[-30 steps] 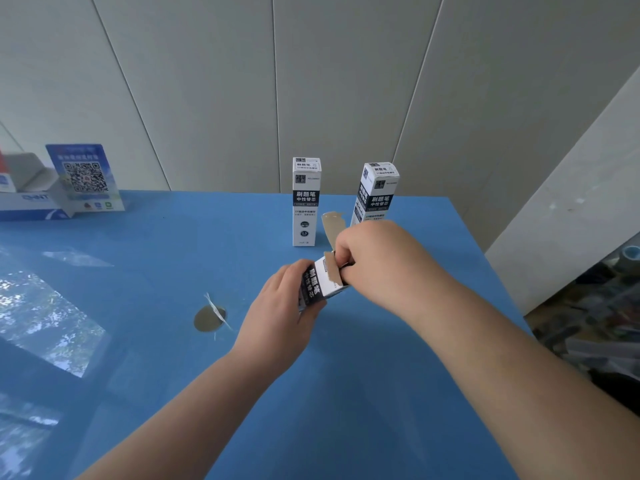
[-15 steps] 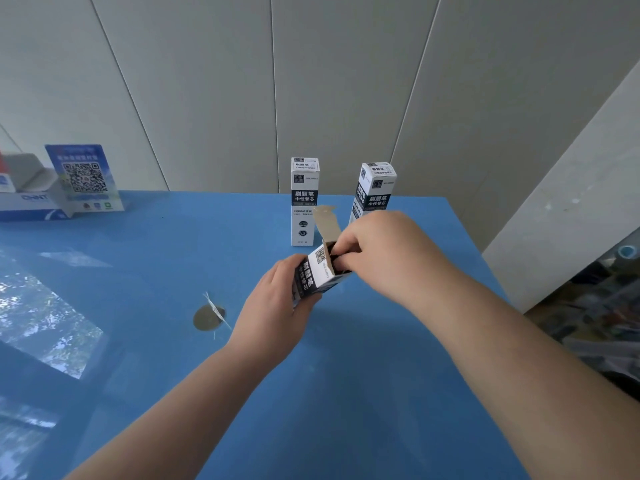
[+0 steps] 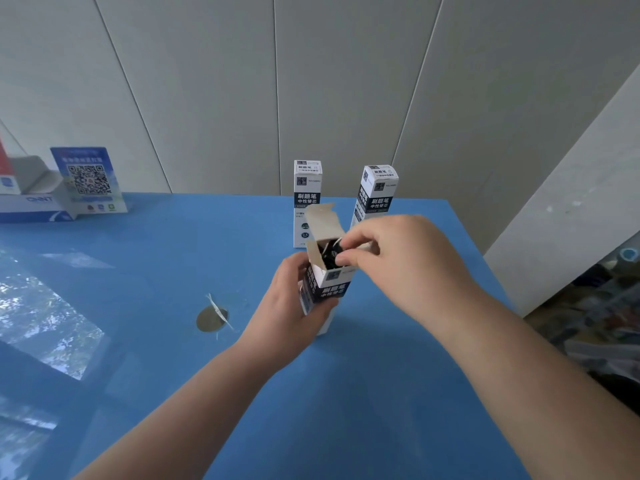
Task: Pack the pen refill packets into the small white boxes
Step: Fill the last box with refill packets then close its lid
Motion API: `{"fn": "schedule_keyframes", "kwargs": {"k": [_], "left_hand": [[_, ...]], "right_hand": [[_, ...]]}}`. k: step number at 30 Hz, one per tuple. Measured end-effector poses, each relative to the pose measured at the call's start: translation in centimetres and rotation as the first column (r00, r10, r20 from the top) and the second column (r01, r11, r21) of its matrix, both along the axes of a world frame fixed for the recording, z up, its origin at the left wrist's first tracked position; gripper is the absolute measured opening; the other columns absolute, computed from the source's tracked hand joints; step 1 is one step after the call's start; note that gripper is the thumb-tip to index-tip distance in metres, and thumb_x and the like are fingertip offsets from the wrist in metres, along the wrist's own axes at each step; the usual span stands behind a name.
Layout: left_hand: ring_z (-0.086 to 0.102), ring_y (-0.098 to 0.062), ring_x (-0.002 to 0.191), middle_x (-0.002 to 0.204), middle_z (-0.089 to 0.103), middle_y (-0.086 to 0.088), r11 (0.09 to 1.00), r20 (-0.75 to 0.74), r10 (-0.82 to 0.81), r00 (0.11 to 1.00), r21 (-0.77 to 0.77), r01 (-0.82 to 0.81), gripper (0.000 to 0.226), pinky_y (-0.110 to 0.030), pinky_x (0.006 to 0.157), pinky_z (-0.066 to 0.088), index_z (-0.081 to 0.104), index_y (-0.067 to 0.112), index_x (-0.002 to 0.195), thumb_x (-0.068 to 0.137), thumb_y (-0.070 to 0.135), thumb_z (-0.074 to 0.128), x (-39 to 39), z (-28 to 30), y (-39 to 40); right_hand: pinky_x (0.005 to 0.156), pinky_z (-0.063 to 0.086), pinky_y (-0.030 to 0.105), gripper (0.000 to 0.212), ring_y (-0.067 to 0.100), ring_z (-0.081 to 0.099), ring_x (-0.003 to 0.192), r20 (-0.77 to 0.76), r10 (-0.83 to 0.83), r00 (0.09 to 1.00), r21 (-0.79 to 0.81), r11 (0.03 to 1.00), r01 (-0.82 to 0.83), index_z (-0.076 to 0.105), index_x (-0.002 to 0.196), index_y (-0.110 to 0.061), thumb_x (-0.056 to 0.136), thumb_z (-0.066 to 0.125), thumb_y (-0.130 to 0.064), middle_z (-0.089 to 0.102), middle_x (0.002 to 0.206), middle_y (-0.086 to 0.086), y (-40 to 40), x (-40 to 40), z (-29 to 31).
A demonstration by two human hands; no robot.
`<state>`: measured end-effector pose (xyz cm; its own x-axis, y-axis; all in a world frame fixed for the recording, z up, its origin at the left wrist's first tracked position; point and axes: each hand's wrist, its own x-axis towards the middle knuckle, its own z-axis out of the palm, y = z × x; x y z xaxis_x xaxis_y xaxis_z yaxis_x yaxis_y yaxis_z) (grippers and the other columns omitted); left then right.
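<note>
My left hand grips a small white and black box around its middle and holds it upright on the blue table. Its top flap stands open. My right hand reaches over the opening, and its thumb and fingers pinch the dark refill packet at the box's mouth. Two closed boxes of the same kind stand upright behind: one in the middle and one leaning slightly, to its right.
A blue QR-code card and a white carton sit at the far left by the wall. A round hole with a white strip lies in the table left of my hands. The table's right edge drops to cluttered floor.
The box has been turned from lying tilted in my left hand to standing upright, its flap has swung open, and my right fingers have moved to the mouth of the box.
</note>
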<state>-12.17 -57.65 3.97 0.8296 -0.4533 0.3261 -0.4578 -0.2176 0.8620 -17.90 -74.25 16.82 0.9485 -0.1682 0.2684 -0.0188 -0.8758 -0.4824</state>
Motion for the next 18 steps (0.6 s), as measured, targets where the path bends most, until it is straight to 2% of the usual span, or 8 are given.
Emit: {"fn": "schedule_keyframes", "kwargs": {"k": [4,7,9,11,13,15,18], "left_hand": [[0.059,-0.016,0.121,0.126,0.056,0.019,0.987,0.064,-0.085,0.994,-0.133,0.093,0.062,-0.022,0.095,0.05,0.031,0.048,0.134,0.087,0.027,0.066,-0.4,1.0,-0.5],[0.056,-0.023,0.126,0.132,0.053,0.015,0.977,0.116,-0.124,0.985,-0.158,0.142,0.065,-0.033,0.101,0.049,0.028,0.036,0.138,0.091,0.012,0.066,-0.5,1.2,-0.6],[0.057,-0.021,0.126,0.134,0.052,0.012,0.974,0.131,-0.107,0.986,-0.186,0.131,0.07,-0.034,0.104,0.047,0.024,0.038,0.137,0.09,0.009,0.067,-0.6,1.2,-0.8],[0.06,-0.02,0.121,0.132,0.054,0.017,0.968,0.127,-0.07,0.989,-0.232,0.099,0.067,-0.031,0.104,0.047,0.023,0.047,0.131,0.09,0.017,0.067,-0.7,1.3,-1.2],[0.062,-0.021,0.118,0.132,0.057,0.016,0.967,0.137,-0.06,0.989,-0.24,0.092,0.06,-0.034,0.104,0.047,0.023,0.045,0.125,0.09,0.022,0.065,-0.8,1.5,-1.6],[0.063,-0.022,0.117,0.129,0.059,0.011,0.969,0.15,-0.072,0.986,-0.224,0.105,0.055,-0.037,0.103,0.048,0.023,0.044,0.122,0.092,0.023,0.064,-0.8,1.7,-1.9],[0.061,-0.025,0.119,0.126,0.058,-0.004,0.973,0.13,-0.098,0.987,-0.198,0.122,0.057,-0.046,0.103,0.049,0.026,0.05,0.124,0.095,0.016,0.061,-0.7,1.8,-2.0]], "right_hand": [[0.064,0.047,0.032,0.008,0.01,0.055,0.071,0.039,0.045,0.998,-0.042,0.998,-0.043,0.078,0.081,-0.03,0.087,0.075,-0.034,0.067,0.074,-0.011,0.4,-0.5,-0.8],[0.064,0.049,0.031,0.007,0.008,0.056,0.07,0.032,0.026,0.999,-0.043,0.999,-0.025,0.078,0.082,-0.031,0.087,0.074,-0.035,0.069,0.076,-0.012,0.4,-0.6,-0.8],[0.063,0.046,0.028,0.007,0.003,0.055,0.07,0.041,0.035,0.999,-0.035,0.999,-0.033,0.076,0.083,-0.032,0.084,0.076,-0.039,0.068,0.076,-0.015,0.1,-0.6,-0.8],[0.061,0.039,0.02,0.018,0.0,0.052,0.071,0.133,0.021,0.991,0.009,1.0,-0.022,0.07,0.083,-0.031,0.078,0.08,-0.045,0.062,0.078,-0.017,-0.6,-0.7,-0.9],[0.061,0.036,0.014,0.034,0.004,0.051,0.072,0.252,-0.025,0.967,0.124,0.992,-0.007,0.06,0.082,-0.029,0.071,0.081,-0.052,0.057,0.08,-0.014,-1.5,-1.2,-1.7],[0.065,0.041,0.015,0.044,0.01,0.052,0.074,0.303,-0.084,0.949,0.314,0.949,-0.016,0.053,0.082,-0.027,0.065,0.081,-0.057,0.055,0.081,-0.009,-2.3,-2.1,-3.3],[0.08,0.052,0.031,0.043,0.014,0.064,0.088,0.196,-0.101,0.976,0.571,0.821,-0.03,0.057,0.087,-0.03,0.068,0.087,-0.053,0.065,0.094,-0.01,-3.2,-2.9,-6.1]]}}
